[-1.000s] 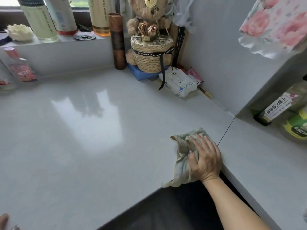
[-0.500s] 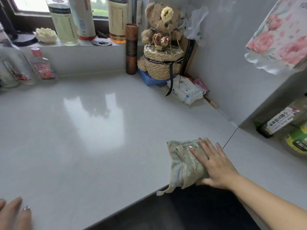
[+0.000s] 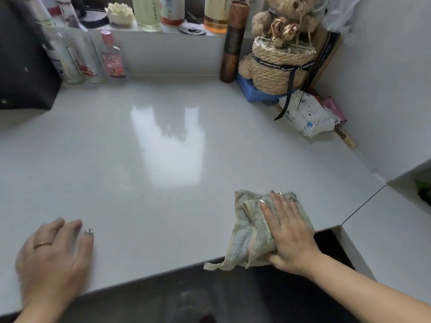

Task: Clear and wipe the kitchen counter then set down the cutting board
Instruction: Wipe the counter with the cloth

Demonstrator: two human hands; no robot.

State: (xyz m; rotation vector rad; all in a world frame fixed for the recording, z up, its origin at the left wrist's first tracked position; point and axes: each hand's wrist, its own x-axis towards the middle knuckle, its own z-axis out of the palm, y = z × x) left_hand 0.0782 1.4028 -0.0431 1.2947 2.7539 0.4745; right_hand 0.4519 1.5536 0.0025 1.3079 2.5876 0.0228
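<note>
A folded pale green cloth [image 3: 248,227] lies on the glossy white counter [image 3: 163,148] at its front edge, one corner hanging over. My right hand [image 3: 288,231] lies flat on the cloth, fingers spread and thumb tucked under its near side, pressing it down. My left hand [image 3: 53,257] rests palm down on the counter at the front left, fingers apart, a ring on one finger, holding nothing. No cutting board is in view.
Bottles [image 3: 112,57] stand at the back left beside a dark appliance [image 3: 21,61]. At the back right are a brown tube [image 3: 232,40], a woven basket with a teddy bear [image 3: 279,66], a blue box [image 3: 254,93] and a wipes packet [image 3: 310,115]. More bottles line the window sill.
My right hand has slid the cloth leftward along the front edge. My left hand has come up onto the counter at the front left.
</note>
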